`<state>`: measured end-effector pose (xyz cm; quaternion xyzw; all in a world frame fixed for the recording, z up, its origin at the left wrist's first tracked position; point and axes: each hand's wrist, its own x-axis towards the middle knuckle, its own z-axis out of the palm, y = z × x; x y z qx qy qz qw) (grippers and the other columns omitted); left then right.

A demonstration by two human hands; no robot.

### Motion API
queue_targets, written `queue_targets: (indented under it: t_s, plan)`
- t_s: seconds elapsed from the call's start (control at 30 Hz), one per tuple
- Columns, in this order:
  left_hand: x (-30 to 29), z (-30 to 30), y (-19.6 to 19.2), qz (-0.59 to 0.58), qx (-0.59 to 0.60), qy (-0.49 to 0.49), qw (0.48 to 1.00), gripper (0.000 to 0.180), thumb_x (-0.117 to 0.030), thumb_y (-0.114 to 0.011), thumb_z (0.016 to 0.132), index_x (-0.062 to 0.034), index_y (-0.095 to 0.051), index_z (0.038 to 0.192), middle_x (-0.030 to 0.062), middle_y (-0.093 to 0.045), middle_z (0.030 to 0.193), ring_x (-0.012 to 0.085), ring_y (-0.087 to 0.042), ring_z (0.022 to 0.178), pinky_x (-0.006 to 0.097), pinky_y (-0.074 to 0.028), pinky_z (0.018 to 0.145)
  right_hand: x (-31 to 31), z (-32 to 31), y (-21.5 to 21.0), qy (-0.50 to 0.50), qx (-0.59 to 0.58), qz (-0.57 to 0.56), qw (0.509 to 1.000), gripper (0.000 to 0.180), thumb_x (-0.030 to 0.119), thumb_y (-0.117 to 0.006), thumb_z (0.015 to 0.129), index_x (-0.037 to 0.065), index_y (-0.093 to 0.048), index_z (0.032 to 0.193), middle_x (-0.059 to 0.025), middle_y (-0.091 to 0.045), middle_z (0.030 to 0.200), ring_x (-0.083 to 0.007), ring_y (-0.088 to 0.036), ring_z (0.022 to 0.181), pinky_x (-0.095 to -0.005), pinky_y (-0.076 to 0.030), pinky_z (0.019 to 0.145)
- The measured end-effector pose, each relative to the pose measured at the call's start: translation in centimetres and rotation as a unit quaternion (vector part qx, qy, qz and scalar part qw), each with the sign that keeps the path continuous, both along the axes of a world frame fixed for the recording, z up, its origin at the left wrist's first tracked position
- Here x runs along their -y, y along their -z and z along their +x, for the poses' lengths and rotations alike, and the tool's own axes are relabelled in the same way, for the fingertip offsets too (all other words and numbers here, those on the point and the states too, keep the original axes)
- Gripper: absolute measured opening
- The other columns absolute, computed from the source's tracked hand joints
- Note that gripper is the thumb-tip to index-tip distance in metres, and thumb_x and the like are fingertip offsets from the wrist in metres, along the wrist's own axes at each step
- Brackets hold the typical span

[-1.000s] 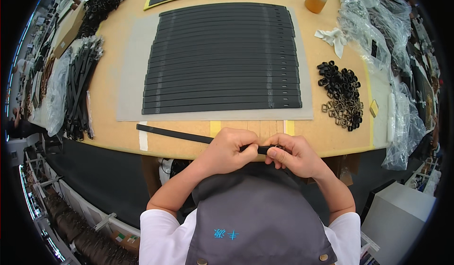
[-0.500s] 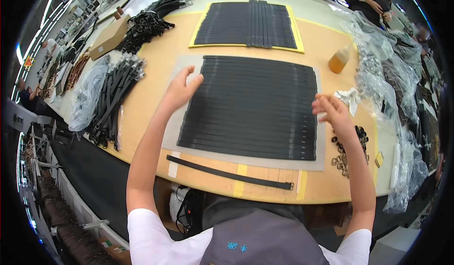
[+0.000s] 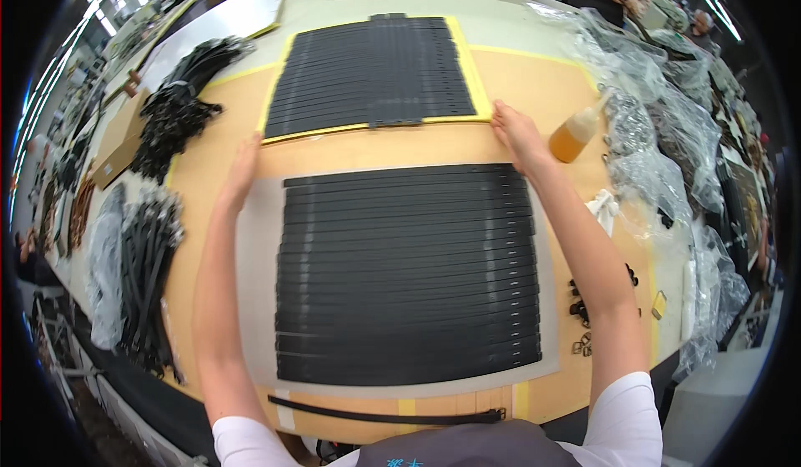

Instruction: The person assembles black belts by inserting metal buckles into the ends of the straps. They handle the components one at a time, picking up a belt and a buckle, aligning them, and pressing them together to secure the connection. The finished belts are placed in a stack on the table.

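A yellow-edged board (image 3: 483, 92) bearing a row of flat black straps (image 3: 334, 75) lies at the far side of the table, with a few straps laid crosswise over them. My left hand (image 3: 243, 169) is at the board's near left corner, fingertips against its edge, partly blurred. At the near right corner my right hand (image 3: 519, 136) pinches the edge between thumb and fingers. Closer to me, a second set of black straps (image 3: 405, 275) lies side by side on a grey sheet (image 3: 257, 258). A single black belt with a buckle (image 3: 384, 418) rests along the front edge.
An amber liquid bottle (image 3: 572, 136) and a white cloth (image 3: 602, 208) stand right of the boards. Metal buckles (image 3: 581, 344) lie under my right forearm. Clear plastic wrapping (image 3: 659, 150) lines the right side. Strap bundles (image 3: 146, 267) and a cardboard box (image 3: 121, 146) are on the left.
Both hands have moved forward from beside the nearer straps to the corners of the far yellow-edged board. The view has shifted forward with them.
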<state>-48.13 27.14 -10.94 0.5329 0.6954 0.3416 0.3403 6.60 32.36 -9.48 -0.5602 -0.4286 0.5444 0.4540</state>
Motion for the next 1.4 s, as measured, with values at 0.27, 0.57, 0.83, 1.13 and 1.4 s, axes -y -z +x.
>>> queue_targets:
  t_s: [0.27,0.57,0.83,1.13,1.4]
  plan:
    - [-7.6,2.5,-2.0,0.029,-0.019,0.073,0.997,0.087,-0.059,-0.039,0.106,0.0029,-0.016,0.162,0.0198,-0.017,0.170,0.0287,-0.015,0.158,0.039,-0.015,0.127,-5.5,0.6,-1.0,0.002,-0.004,-0.003,1.000,0.075,0.041,-0.058,0.104,-0.016,-0.036,0.147,-0.0270,-0.045,0.146,-0.0310,-0.043,0.140,-0.0381,-0.034,0.122]
    - [9.3,4.3,-5.9,-0.040,-0.061,0.034,0.997,0.079,-0.045,-0.048,0.108,0.0047,-0.018,0.161,0.0273,-0.027,0.165,0.0332,-0.029,0.154,0.041,-0.024,0.124,17.1,7.7,-7.4,-0.104,0.113,-0.039,0.987,0.069,0.043,-0.069,0.097,-0.010,-0.052,0.138,-0.0166,-0.063,0.129,-0.0205,-0.062,0.118,-0.0325,-0.049,0.104]
    - [24.6,5.8,-6.3,-0.095,0.071,0.017,0.993,0.075,-0.036,-0.055,0.106,0.0050,-0.022,0.159,0.0257,-0.030,0.163,0.0316,-0.030,0.153,0.040,-0.024,0.124,30.8,10.2,-6.4,-0.109,0.152,-0.134,0.973,0.064,0.033,-0.071,0.095,-0.012,-0.051,0.136,-0.0200,-0.064,0.124,-0.0216,-0.066,0.110,-0.0317,-0.055,0.094]
    - [25.3,6.1,-4.9,-0.098,0.324,-0.052,0.940,0.042,-0.028,-0.065,0.100,-0.0059,-0.051,0.134,0.0057,-0.061,0.122,0.0184,-0.059,0.107,0.041,-0.048,0.090,29.6,10.0,-4.2,-0.073,0.113,-0.125,0.983,0.052,0.029,-0.072,0.094,-0.010,-0.057,0.125,-0.0138,-0.063,0.110,-0.0167,-0.065,0.092,-0.0276,-0.056,0.078]
    - [24.1,6.2,-3.9,-0.107,0.346,-0.078,0.929,0.035,-0.027,-0.064,0.101,-0.0023,-0.055,0.124,0.0135,-0.063,0.120,0.0243,-0.062,0.109,0.041,-0.053,0.094,28.2,9.7,-3.0,-0.070,0.222,-0.102,0.967,0.020,0.015,-0.071,0.089,-0.004,-0.073,0.086,-0.0073,-0.069,0.080,-0.0121,-0.067,0.066,-0.0262,-0.056,0.060]
